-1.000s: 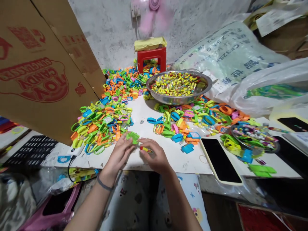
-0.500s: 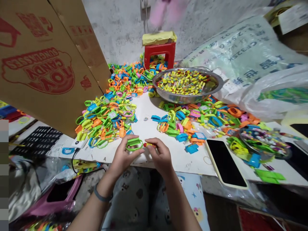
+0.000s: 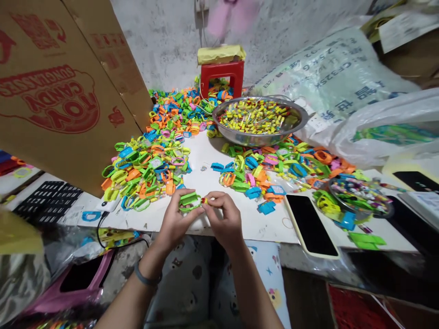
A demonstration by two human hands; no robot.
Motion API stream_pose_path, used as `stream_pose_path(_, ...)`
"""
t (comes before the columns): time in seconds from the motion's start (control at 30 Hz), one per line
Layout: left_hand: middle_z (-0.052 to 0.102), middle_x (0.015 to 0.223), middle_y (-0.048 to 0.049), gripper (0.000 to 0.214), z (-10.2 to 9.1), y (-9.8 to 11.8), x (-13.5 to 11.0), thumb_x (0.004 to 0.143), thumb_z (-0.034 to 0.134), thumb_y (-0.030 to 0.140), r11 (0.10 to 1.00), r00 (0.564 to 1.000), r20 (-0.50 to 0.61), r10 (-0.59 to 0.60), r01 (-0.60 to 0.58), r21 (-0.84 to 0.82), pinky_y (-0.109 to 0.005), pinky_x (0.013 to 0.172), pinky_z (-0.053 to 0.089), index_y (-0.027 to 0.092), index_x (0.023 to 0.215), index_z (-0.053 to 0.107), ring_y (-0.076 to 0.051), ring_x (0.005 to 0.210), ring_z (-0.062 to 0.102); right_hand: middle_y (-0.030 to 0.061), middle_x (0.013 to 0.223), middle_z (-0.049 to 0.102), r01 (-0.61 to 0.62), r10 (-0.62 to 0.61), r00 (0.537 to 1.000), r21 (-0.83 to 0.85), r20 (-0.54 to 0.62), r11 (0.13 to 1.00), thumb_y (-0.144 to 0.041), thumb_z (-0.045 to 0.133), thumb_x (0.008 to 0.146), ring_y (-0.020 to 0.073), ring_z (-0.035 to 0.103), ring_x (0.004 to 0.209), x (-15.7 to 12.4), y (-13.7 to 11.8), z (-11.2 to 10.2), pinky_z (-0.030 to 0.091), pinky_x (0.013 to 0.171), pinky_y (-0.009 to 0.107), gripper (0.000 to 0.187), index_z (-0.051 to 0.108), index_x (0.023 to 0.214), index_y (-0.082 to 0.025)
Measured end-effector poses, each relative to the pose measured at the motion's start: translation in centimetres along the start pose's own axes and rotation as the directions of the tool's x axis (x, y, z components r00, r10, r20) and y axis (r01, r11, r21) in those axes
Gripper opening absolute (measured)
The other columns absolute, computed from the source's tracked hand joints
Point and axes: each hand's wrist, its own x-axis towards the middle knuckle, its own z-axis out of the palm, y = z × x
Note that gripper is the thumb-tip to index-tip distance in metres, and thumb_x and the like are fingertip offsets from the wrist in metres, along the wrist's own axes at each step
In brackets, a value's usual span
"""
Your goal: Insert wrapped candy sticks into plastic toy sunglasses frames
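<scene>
My left hand (image 3: 176, 219) is closed round a green plastic toy watch (image 3: 189, 201), its band forming a loop toward the right. In my right hand (image 3: 224, 218), thumb and fingertips pinch a small red-and-yellow tube (image 3: 205, 200), mostly hidden by the fingers. The tube's red end is at the right side of the watch; I cannot tell whether they touch. Both hands are above the front edge of the white table (image 3: 202, 178). To the left lies a heap of colourful toy watches (image 3: 147, 169), and to the right another heap of toy pieces (image 3: 254, 173).
A metal basin (image 3: 260, 139) full of small yellow-and-red tubes stands behind the hands. At left rises a large cardboard box (image 3: 68, 151). A phone (image 3: 310, 224) lies to the right, near a small bowl (image 3: 360, 196). A red stool (image 3: 222, 71) stands at the back.
The view has shifted slightly, so the surroundings sit further left. My right fingers have closed more tightly round the tube, whose red end now points at the watch.
</scene>
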Motion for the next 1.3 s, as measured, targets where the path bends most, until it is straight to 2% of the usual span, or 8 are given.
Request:
stream_pose_path(0.13,0.062,0.099,-0.0027,0.046,-0.1,0.0,0.0,0.07,0.075,0.038,1.0,0.999,0.015,-0.029,0.029,0.009,-0.028,0.082,0.049,0.02,0.107,0.056,-0.017,0.09,0.061,0.0029,0.086,0.065,0.1,-0.097,0.995,-0.166,0.028,0.981,-0.016,0.058,0.091,0.0176,0.062,0.083,0.0,-0.5,-0.2,0.049,0.077,0.033,0.011,0.051,0.085,-0.023)
stream_pose_path(0.3,0.062,0.1,-0.0032,0.045,-0.8,-0.5,0.1,0.074,0.072,0.04,0.994,0.996,0.075,-0.05,0.043,0.096,-0.03,0.085,0.047,0.019,0.11,0.056,-0.019,0.093,0.06,0.0051,0.081,0.062,0.325,-0.24,0.939,-0.411,0.246,0.852,-0.018,0.052,0.092,0.0201,0.057,0.077,0.4,-0.5,-0.9,0.045,0.072,0.032,0.007,0.05,0.087,-0.021)
stream_pose_path(0.4,0.063,0.108,-0.0044,0.042,-1.5,-1.3,0.3,0.077,0.07,0.042,0.979,0.986,0.15,-0.073,0.043,0.198,-0.032,0.091,0.045,0.02,0.11,0.058,-0.022,0.103,0.059,0.0031,0.068,0.058,0.423,-0.258,0.897,-0.531,0.359,0.734,-0.027,0.05,0.095,0.0194,0.051,0.064,0.4,-0.1,-1.0,0.037,0.063,0.031,0.019,0.049,0.077,-0.021)
stream_pose_path(0.5,0.065,0.106,-0.0048,0.036,-2.2,-2.1,0.8,0.08,0.066,0.045,0.968,0.976,0.186,-0.115,0.068,0.242,-0.033,0.092,0.044,0.019,0.104,0.061,-0.023,0.105,0.059,0.0019,0.06,0.056,0.466,-0.271,0.876,-0.554,0.4,0.69,-0.035,0.046,0.1,0.0183,0.049,0.058,0.0,0.5,-0.6,0.03,0.057,0.03,0.03,0.05,0.074,-0.021)
stream_pose_path(0.63,0.066,0.092,-0.0031,0.028,-3.0,-3.0,1.2,0.082,0.061,0.046,0.965,0.965,0.231,-0.122,0.061,0.255,-0.031,0.087,0.045,0.019,0.09,0.061,-0.022,0.095,0.061,0.0013,0.057,0.055,0.472,-0.275,0.869,-0.525,0.412,0.708,-0.041,0.041,0.103,0.0164,0.048,0.054,-0.7,1.2,0.1,0.028,0.055,0.028,0.038,0.051,0.072,-0.02)
stream_pose_path(0.8,0.068,0.093,-0.0033,0.028,-3.6,-3.5,1.1,0.084,0.059,0.046,0.965,0.973,0.214,-0.087,0.029,0.259,-0.032,0.088,0.045,0.019,0.09,0.063,-0.022,0.096,0.062,0.0017,0.058,0.056,0.454,-0.258,0.876,-0.518,0.406,0.725,-0.046,0.038,0.103,0.0173,0.049,0.056,-0.9,2.1,1.0,0.029,0.056,0.029,0.042,0.053,0.073,-0.02)
stream_pose_path(1.0,0.067,0.115,-0.008,0.036,-3.5,-4.1,1.2,0.082,0.063,0.046,0.931,0.997,0.077,-0.015,-0.014,0.365,-0.037,0.102,0.041,0.02,0.106,0.066,-0.025,0.114,0.059,0.0056,0.079,0.064,0.376,-0.115,0.899,-0.61,0.422,0.698,-0.042,0.048,0.1,0.0219,0.055,0.074,-1.2,2.8,1.7,0.037,0.068,0.031,0.029,0.059,0.093,-0.016)
stream_pose_path(1.3,0.07,0.112,-0.0097,0.037,-2.3,-4.5,1.2,0.083,0.059,0.047,0.952,0.994,0.073,-0.083,0.058,0.3,-0.039,0.1,0.045,0.017,0.103,0.07,-0.027,0.113,0.062,0.0035,0.073,0.062,0.362,-0.045,0.87,-0.574,0.49,0.735,-0.022,0.053,0.094,0.0201,0.053,0.072,-1.6,2.4,1.2,0.035,0.067,0.031,0.011,0.059,0.086,-0.019)
